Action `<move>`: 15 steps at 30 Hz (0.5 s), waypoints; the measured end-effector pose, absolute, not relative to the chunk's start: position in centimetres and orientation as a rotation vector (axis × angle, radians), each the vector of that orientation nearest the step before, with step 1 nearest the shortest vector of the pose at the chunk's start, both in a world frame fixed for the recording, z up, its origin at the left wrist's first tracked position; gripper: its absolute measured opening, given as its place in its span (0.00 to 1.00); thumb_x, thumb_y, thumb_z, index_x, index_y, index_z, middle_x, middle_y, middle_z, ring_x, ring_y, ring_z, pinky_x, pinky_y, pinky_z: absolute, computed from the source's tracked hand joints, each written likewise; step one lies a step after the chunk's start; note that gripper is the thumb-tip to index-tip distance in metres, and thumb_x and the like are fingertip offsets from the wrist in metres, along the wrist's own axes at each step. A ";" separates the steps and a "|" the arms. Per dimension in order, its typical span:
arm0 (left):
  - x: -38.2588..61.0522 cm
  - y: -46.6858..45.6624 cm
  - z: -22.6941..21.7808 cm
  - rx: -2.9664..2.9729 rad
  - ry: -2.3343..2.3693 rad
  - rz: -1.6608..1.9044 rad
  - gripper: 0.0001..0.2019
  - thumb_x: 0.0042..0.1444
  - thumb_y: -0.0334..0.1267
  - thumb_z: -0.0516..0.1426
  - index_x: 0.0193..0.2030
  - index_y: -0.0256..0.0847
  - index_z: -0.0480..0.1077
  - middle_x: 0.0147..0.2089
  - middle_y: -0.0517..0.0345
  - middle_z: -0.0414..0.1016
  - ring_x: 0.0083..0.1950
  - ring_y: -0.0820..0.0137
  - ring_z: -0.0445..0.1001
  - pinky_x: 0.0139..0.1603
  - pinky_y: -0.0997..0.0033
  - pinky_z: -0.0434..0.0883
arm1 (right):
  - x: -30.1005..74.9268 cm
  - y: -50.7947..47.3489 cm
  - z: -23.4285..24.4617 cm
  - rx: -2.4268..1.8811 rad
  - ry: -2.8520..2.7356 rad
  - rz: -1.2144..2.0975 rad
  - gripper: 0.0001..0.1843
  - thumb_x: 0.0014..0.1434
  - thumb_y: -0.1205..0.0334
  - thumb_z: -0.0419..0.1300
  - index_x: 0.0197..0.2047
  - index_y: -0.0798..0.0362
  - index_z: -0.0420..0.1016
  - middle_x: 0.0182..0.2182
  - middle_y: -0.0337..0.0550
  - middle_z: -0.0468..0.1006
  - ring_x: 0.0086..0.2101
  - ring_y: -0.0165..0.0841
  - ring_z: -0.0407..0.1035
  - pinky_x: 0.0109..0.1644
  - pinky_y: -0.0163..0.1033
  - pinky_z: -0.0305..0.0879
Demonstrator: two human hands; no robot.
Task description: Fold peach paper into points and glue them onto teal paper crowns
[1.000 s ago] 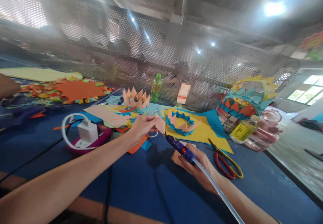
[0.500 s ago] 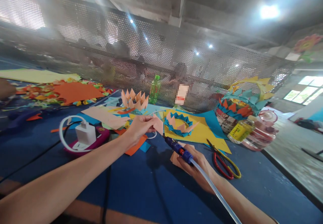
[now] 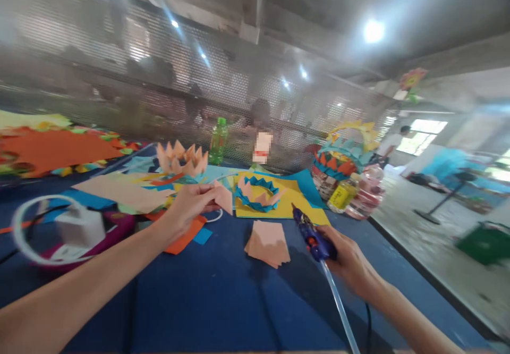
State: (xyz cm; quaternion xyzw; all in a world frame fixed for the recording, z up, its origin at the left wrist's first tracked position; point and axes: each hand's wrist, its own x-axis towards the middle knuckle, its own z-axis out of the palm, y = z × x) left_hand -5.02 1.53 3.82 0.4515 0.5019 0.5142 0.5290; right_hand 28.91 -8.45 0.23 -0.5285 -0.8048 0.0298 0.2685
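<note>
While the left hand (image 3: 190, 206) pinches: a folded peach paper (image 3: 224, 199) is up between thumb and fingers, just left of the yellow sheet (image 3: 290, 185).
Right hand (image 3: 346, 254): wrapped round the blue glue gun (image 3: 314, 239), nozzle (image 3: 294, 207) pointing away; trigger pressed or not, I can't tell from this angle.
Peach stack (image 3: 269, 241): squares slightly fanned on the table, between the hands, touching neither.
Blue-and-peach ring (image 3: 249, 203): on the yellow sheet, beyond the stack.
Glue trouble: a swing over those squares could trail a string onto them; so small a paper could also put fingertips close to heat.
Black cord (image 3: 368, 319): below the right wrist, could snag on a wide pull.
Table edge (image 3: 414, 263): slanting just outside the right forearm.
Blue tabletop (image 3: 207, 295): good room this side of the stack; the magenta power strip (image 3: 123, 227) hems the left forearm.
</note>
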 end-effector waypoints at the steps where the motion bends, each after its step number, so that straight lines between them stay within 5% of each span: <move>1: -5.0 1.5 4.0 1.062 1.211 1.228 0.05 0.43 0.36 0.66 0.25 0.36 0.77 0.26 0.59 0.79 0.30 0.72 0.76 0.38 0.73 0.76 | 31.2 -8.7 0.4 -1.547 -2.120 0.056 0.20 0.52 0.65 0.59 0.50 0.50 0.67 0.37 0.41 0.77 0.34 0.36 0.72 0.38 0.38 0.66; 15: -5.1 1.9 3.3 1.105 1.154 1.100 0.09 0.43 0.41 0.66 0.30 0.38 0.78 0.33 0.57 0.82 0.35 0.67 0.78 0.39 0.70 0.75 | 51.1 -12.0 0.6 -2.049 -1.805 0.167 0.22 0.41 0.47 0.68 0.34 0.53 0.72 0.29 0.44 0.79 0.31 0.40 0.71 0.39 0.44 0.66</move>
